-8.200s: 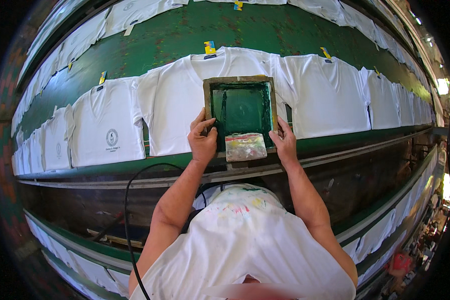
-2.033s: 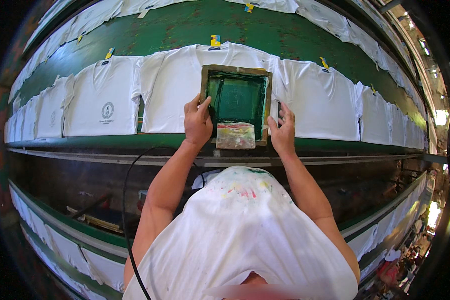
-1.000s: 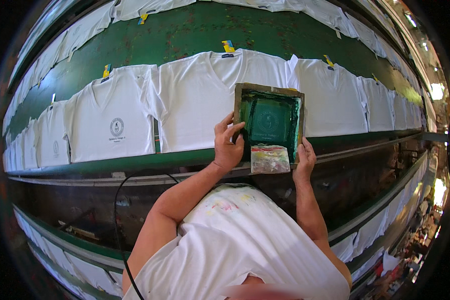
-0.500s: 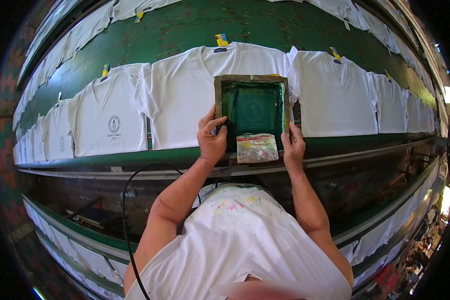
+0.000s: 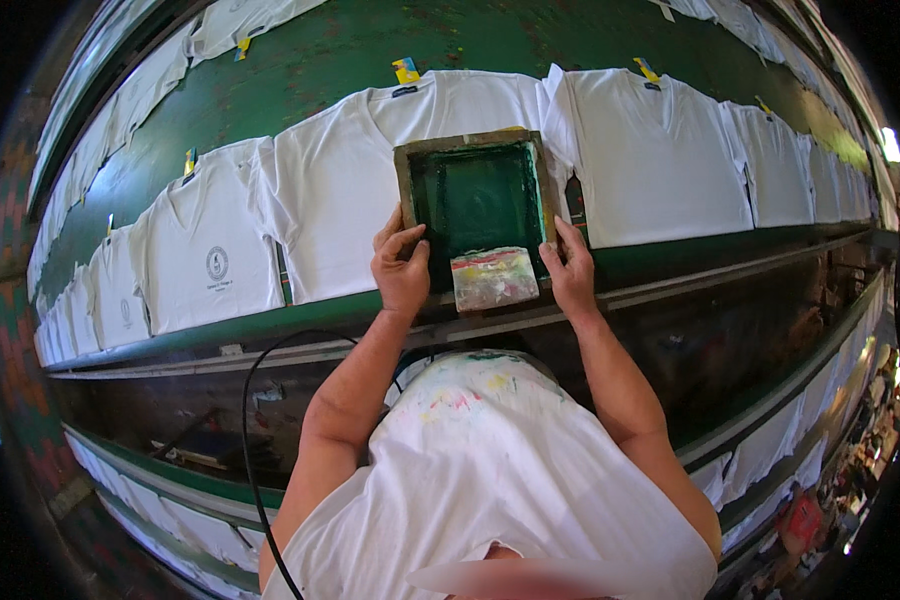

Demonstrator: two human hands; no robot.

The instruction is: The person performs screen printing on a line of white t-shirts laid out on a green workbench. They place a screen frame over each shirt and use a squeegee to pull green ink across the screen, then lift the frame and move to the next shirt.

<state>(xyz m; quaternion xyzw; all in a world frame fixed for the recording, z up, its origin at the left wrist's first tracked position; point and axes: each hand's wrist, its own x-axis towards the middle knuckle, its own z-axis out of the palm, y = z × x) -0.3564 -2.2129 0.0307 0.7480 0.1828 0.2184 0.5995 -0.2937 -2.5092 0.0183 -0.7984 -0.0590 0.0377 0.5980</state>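
Between my two hands is a screen printing frame (image 5: 404,180) with a wooden rim and a dark green mesh. My left hand (image 5: 402,268) grips its left side, fingers bent over the edge. The right side is gripped by my right hand (image 5: 570,268). A paint-smeared squeegee (image 5: 495,280) rests inside at the near end and overhangs the near rim. Beneath the frame lies a white V-neck T-shirt (image 5: 335,190), its lower right part covered. The T-shirt to the left (image 5: 210,220) bears a dark round print on its chest.
A long green table (image 5: 450,40) carries a row of white T-shirts, with a plain T-shirt (image 5: 660,160) on the right. Small yellow-blue tags (image 5: 405,70) stick up at the collars. A black cable (image 5: 247,440) hangs near my left arm. More shirts lie on a table (image 5: 180,510) behind me.
The view has tilted and shifted, so the table and shirts sit at a different slant. Both hands keep their grip on the screen printing frame, and the squeegee stays at its near end.
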